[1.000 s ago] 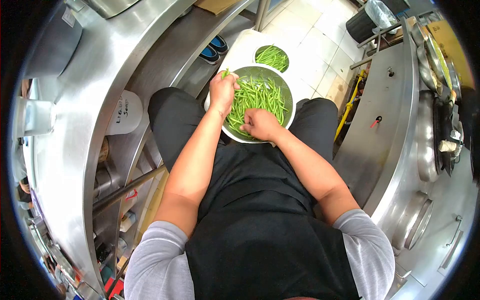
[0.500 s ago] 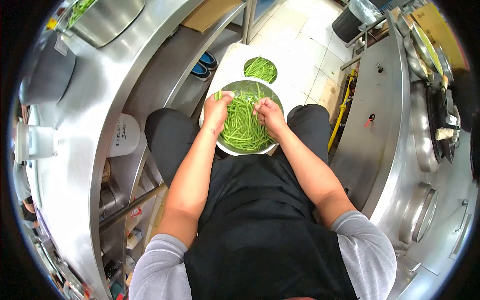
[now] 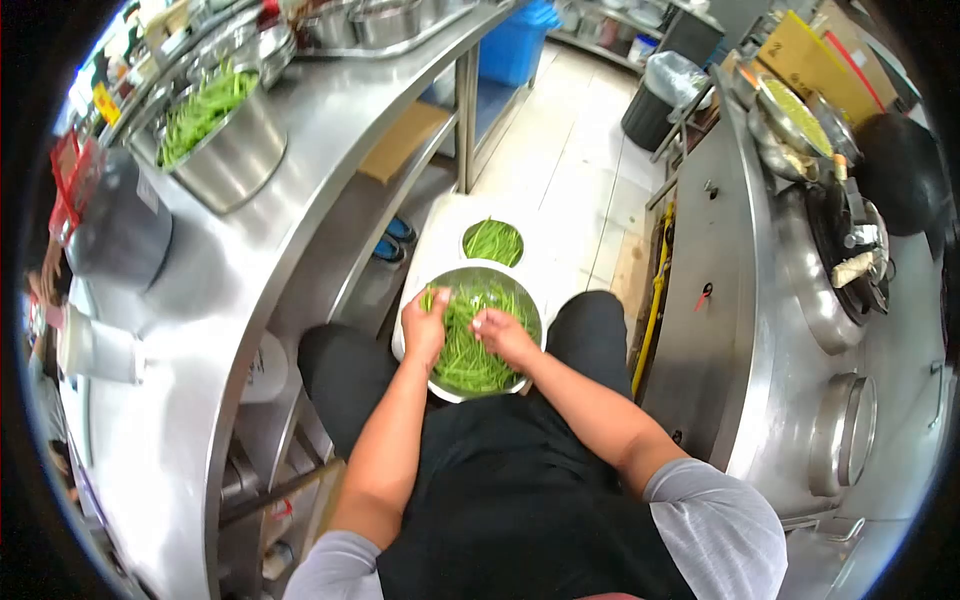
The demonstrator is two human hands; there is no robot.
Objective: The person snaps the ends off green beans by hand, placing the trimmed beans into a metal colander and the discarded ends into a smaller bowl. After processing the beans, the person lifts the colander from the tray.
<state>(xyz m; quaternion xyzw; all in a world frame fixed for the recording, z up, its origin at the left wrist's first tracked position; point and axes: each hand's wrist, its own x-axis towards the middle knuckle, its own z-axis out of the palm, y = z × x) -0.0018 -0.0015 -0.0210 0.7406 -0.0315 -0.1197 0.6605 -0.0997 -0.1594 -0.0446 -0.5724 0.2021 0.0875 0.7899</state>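
A big round bowl full of green beans sits between my knees, at the near end of a white surface. Above its left side, my left hand is closed on a few green beans whose ends show by the thumb. My right hand is over the bowl's right half with thumb and fingers pinched together. What lies in that pinch, if anything, is too small to make out. Just beyond stands a smaller round container, also filled with green beans.
On the steel counter to my left are a steel pot of green beans, a grey bucket and a white tub. Pans rest on the stove at right. A black bin stands on the tiled floor ahead.
The view has tilted up, so the bowls and hands sit lower and more of the counter and floor shows. My right hand has moved toward the left hand over the bowl.
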